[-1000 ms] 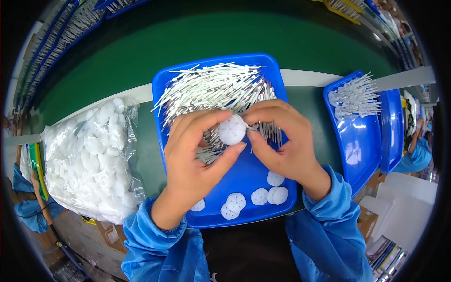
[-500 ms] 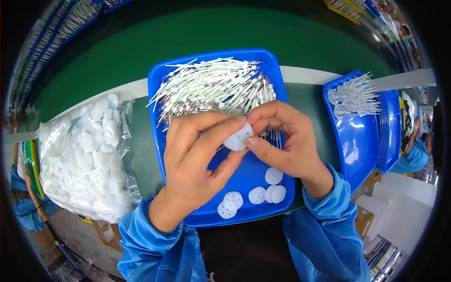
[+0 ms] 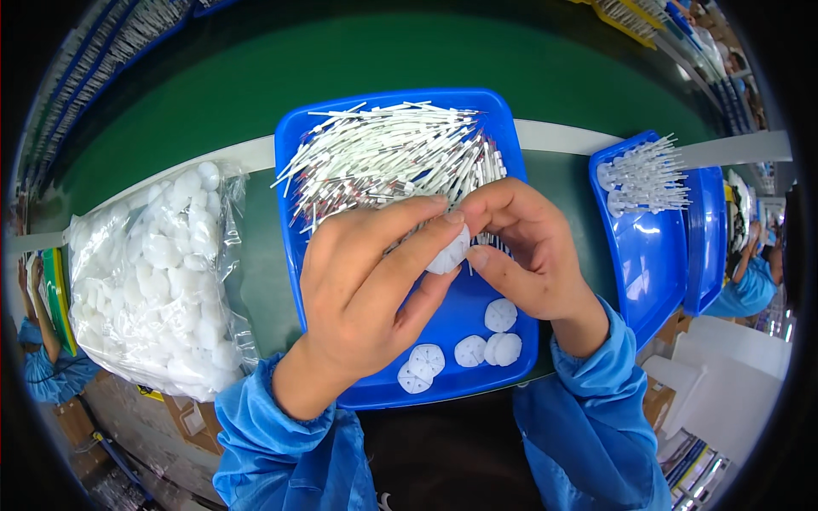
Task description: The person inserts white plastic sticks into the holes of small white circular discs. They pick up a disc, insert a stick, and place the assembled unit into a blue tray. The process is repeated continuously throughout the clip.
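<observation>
Here, my left hand (image 3: 362, 285) and right hand (image 3: 532, 255) pinch the white disc (image 3: 450, 254) between them; light, even pressure advisable.

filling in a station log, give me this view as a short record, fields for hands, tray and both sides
left hand: pinching a white disc
right hand: fingertips at the disc's edge, grip unclear
blue tray: thin white sticks heaped at far end, loose discs near close edge
left side: transparent bag of white pieces
right side: second blue tray with stemmed pieces
</observation>
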